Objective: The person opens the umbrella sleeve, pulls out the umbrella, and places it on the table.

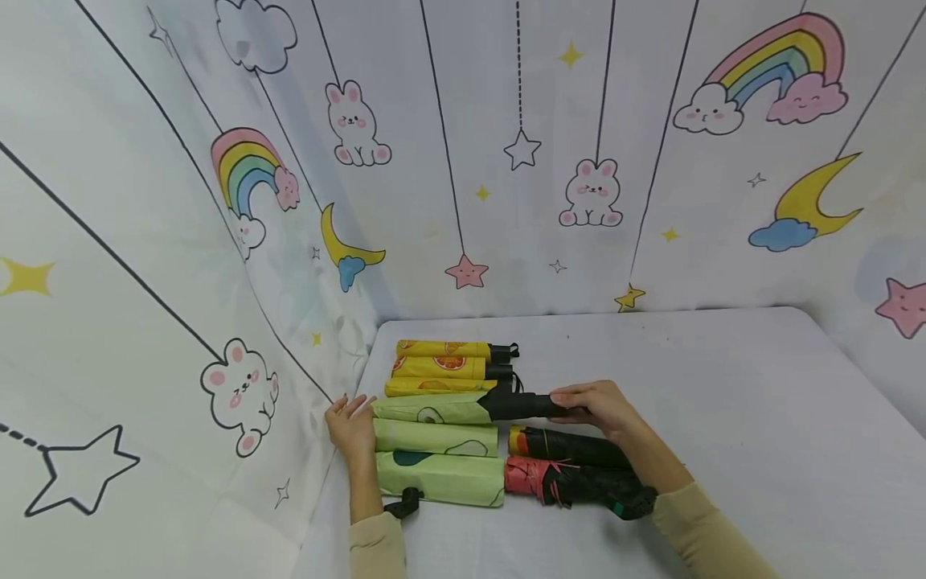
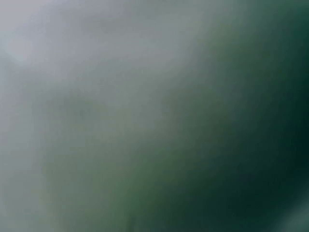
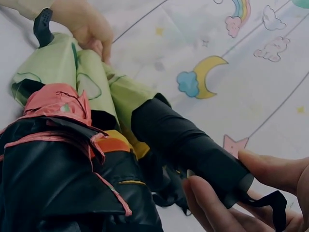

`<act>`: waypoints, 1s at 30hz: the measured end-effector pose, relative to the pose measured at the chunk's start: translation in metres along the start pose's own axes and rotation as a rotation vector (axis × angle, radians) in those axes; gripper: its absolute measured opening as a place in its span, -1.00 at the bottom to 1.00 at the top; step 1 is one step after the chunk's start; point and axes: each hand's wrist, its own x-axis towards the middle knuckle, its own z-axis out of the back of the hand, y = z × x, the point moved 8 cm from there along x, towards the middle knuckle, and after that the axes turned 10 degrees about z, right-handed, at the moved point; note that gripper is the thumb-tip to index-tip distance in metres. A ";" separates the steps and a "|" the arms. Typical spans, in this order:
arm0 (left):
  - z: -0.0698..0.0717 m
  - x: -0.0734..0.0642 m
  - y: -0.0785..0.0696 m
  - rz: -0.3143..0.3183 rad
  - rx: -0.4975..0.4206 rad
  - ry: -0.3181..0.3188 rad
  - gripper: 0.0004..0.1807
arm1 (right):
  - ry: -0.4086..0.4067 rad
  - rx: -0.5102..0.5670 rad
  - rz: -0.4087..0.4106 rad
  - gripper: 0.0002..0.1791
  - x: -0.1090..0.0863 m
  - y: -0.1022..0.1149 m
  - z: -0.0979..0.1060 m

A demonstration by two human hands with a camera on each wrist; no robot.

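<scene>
Around the work the white tabletop (image 1: 723,386) is crowded on its left side: three yellow rolls (image 1: 437,368) printed with orange slices lie behind, dark ends and loops to the right, while a middle green sleeve (image 1: 427,437) and a front green sleeve (image 1: 448,481) lie just in front. A black folded umbrella with yellow and orange trim (image 1: 571,445) and a pink-and-black folded umbrella (image 1: 531,478) sit near the sleeves' right ends; the right forearm crosses over part of this pair. White cloth (image 1: 434,121) printed with rabbits, stars and rainbows rises close by the left hand (image 1: 351,430). Amid all this lies a black umbrella (image 1: 531,406), partly inside the rear green sleeve (image 1: 405,409). The right hand (image 1: 600,408) grasps its bare end between thumb and fingers, a strap (image 3: 278,208) hanging there. The left hand is at the sleeve's far end — whether it pinches the fabric I cannot tell, the left wrist view being mere blur. The sleeves are thin, smooth and avocado-printed — dark within the mouth — and the pink cloth is loosely wrinkled.
</scene>
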 end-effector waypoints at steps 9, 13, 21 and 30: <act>0.000 0.001 0.002 0.005 -0.003 -0.008 -0.36 | 0.007 0.012 0.015 -0.53 -0.005 0.002 0.009; 0.000 0.000 0.001 0.004 0.000 -0.002 -0.36 | 0.010 0.014 0.019 -0.53 -0.007 0.003 0.012; 0.002 -0.002 0.000 0.008 0.015 -0.004 -0.36 | 0.010 0.047 0.025 -0.53 -0.012 0.002 0.017; 0.000 -0.003 -0.001 0.007 0.011 -0.005 -0.37 | -0.006 0.051 0.022 -0.53 -0.019 -0.001 0.026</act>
